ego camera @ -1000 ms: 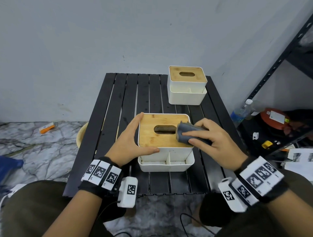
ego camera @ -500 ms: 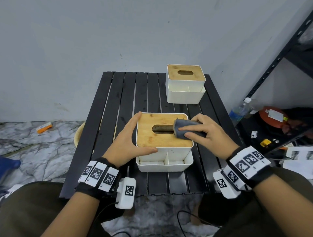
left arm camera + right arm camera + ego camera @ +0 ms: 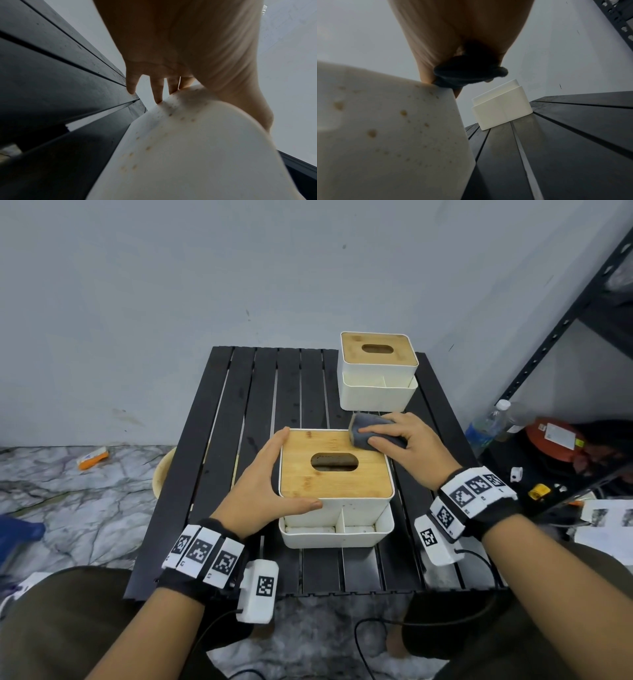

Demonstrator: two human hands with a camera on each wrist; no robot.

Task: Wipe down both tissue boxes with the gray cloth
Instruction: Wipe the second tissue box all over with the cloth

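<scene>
Gray cloth (image 3: 371,433) is gripped by the right hand (image 3: 416,448) on the far right corner of the near tissue box (image 3: 337,479), braced by the straight-fingered left hand (image 3: 260,491); the far tissue box (image 3: 378,371) is set behind on the slatted surface (image 3: 246,412), beside marble floor (image 3: 68,494) and metal shelving (image 3: 561,326)

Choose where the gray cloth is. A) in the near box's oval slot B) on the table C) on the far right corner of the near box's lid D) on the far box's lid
C: the right hand holds the gray cloth on the far right corner of the near tissue box.
</scene>
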